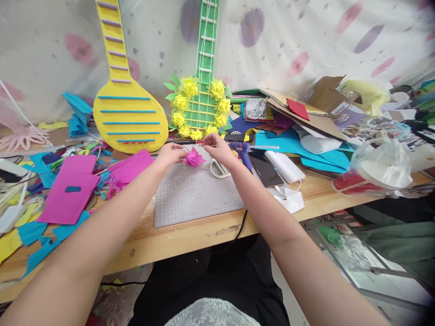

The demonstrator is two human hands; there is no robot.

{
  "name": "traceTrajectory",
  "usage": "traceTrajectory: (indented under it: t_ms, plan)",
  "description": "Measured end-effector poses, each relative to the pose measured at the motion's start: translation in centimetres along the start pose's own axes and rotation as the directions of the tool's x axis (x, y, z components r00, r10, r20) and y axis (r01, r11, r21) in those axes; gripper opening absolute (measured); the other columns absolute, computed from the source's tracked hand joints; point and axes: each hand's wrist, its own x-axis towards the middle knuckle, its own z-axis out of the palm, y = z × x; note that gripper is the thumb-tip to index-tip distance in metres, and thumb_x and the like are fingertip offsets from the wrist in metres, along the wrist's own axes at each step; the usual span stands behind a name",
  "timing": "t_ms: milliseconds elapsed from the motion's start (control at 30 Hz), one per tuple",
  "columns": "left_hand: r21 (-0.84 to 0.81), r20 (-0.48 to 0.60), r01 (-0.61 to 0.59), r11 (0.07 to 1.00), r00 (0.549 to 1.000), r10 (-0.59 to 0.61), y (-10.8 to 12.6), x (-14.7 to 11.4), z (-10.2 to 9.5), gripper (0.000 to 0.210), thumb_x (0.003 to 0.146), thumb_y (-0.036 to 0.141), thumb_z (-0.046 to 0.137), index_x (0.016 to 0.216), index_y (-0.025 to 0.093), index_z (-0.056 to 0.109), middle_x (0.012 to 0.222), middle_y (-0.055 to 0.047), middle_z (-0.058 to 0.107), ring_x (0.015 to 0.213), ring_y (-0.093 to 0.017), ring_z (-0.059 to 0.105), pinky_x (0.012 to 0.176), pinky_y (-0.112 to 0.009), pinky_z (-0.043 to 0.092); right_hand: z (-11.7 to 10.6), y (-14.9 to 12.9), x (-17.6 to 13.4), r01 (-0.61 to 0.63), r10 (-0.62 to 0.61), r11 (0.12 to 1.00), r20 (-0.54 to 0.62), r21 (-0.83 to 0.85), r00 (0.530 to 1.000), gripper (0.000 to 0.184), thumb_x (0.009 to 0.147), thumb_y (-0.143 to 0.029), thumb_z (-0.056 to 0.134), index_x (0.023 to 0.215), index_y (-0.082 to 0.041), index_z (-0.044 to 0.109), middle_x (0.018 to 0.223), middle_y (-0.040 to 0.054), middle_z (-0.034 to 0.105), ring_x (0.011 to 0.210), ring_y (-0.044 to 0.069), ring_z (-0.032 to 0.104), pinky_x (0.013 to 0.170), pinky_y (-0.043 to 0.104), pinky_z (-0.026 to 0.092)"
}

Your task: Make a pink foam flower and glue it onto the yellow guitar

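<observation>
A magenta paper flower (195, 158) with pointed petals is just above the grey cutting mat (200, 194). My left hand (171, 155) pinches it at its left side, thumb and fingers closed. My right hand (218, 148) is at the flower's upper right with its fingers curled together; whatever lies between those fingertips is too small to make out. Under my right hand, scissors with pale handles (219, 169) rest on the mat. A blue-purple glue gun (243, 151) lies just right of my right wrist.
Behind stand a yellow paper instrument (131, 118) and a green one with yellow flowers (206, 102). Magenta paper sheets (71, 188) and scraps cover the left. On the right are a phone (265, 168), a white power bank (284, 166), cardboard (306, 118) and a bagged cup (360, 181).
</observation>
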Motion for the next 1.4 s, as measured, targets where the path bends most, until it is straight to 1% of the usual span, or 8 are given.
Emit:
traceTrajectory:
  t_ms: [133,267,433,667,900,1067,1267,1400]
  plan:
    - [0.086,-0.075,0.014,0.996,0.997,-0.008,-0.1,0.2,0.4,0.032,0.05,0.009,0.077,0.069,0.018,0.053,0.064,-0.005,0.063,0.06,-0.018,0.062,0.053,-0.031,0.051,0.6,1.3,-1.4,0.021,-0.022,1.0,-0.12,-0.008,0.993,0.019,0.07,-0.01,0.044,0.085,-0.021,0.049,0.085,0.0029,0.061,0.082,0.015,0.058,0.082,0.033,0.046]
    - [0.164,-0.122,-0.004,0.986,0.992,0.025,-0.3,0.1,0.7,0.03,0.048,0.007,0.076,0.065,0.018,0.053,0.063,-0.004,0.061,0.061,-0.019,0.061,0.053,-0.031,0.049,1.4,1.9,-2.5,0.107,-0.117,0.991,-0.145,-0.08,0.982,0.022,0.07,-0.01,0.043,0.088,-0.021,0.049,0.087,0.0028,0.061,0.083,0.015,0.057,0.082,0.032,0.045]
    - [0.216,-0.159,-0.01,0.976,0.986,0.045,-0.5,0.4,1.0,0.031,0.047,0.007,0.074,0.066,0.019,0.053,0.061,-0.001,0.058,0.059,-0.018,0.06,0.053,-0.031,0.048,1.7,1.9,-3.1,0.188,-0.213,0.958,-0.099,-0.217,0.972,0.022,0.071,-0.011,0.044,0.09,-0.021,0.051,0.087,0.0037,0.062,0.087,0.017,0.056,0.084,0.033,0.044]
    - [0.281,-0.159,0.043,0.959,0.987,0.002,-0.3,0.1,1.3,0.032,0.05,0.008,0.07,0.073,0.019,0.05,0.065,0.002,0.054,0.061,-0.014,0.057,0.055,-0.026,0.047,2.2,1.8,-3.3,0.331,-0.325,0.855,0.085,-0.399,0.942,0.045,0.065,-0.002,0.039,0.105,-0.018,0.053,0.097,0.0053,0.066,0.101,0.022,0.051,0.089,0.036,0.042]
    - [0.347,-0.146,0.04,0.937,0.989,0.012,-0.8,0.2,1.1,0.031,0.054,0.013,0.07,0.078,0.019,0.051,0.062,0.002,0.056,0.059,-0.014,0.056,0.051,-0.024,0.041,2.8,1.5,-3.3,0.359,-0.302,0.725,0.197,-0.587,0.933,0.041,0.072,-0.005,0.043,0.11,-0.015,0.055,0.101,0.011,0.061,0.1,0.025,0.051,0.088,0.038,0.042]
    - [0.356,-0.163,0.081,0.931,0.986,-0.023,-0.6,-0.1,1.2,0.032,0.054,0.014,0.07,0.08,0.018,0.052,0.065,0.0,0.06,0.065,-0.017,0.061,0.053,-0.024,0.041,2.8,1.5,-3.4,0.349,-0.274,0.694,0.217,-0.629,0.937,0.04,0.075,-0.006,0.044,0.112,-0.015,0.056,0.099,0.0117,0.061,0.1,0.025,0.051,0.086,0.037,0.042]
    - [0.215,-0.125,0.174,0.961,0.981,-0.149,-0.5,-0.2,1.1,0.033,0.063,0.018,0.069,0.089,0.018,0.05,0.072,-0.005,0.066,0.064,-0.018,0.065,0.054,-0.026,0.045,2.7,1.7,-3.3,0.357,-0.285,0.702,0.216,-0.616,0.934,0.039,0.076,-0.004,0.043,0.109,-0.016,0.059,0.097,0.0103,0.061,0.097,0.023,0.052,0.085,0.035,0.043]
    - [0.24,-0.119,0.179,0.954,0.981,-0.154,-0.5,-0.1,1.1,0.038,0.062,0.015,0.071,0.092,0.017,0.048,0.075,-0.006,0.065,0.064,-0.017,0.064,0.053,-0.026,0.045,2.6,1.9,-3.2,0.372,-0.295,0.71,0.227,-0.598,0.928,0.039,0.075,-0.003,0.042,0.108,-0.017,0.059,0.096,0.0095,0.061,0.097,0.023,0.052,0.085,0.035,0.043]
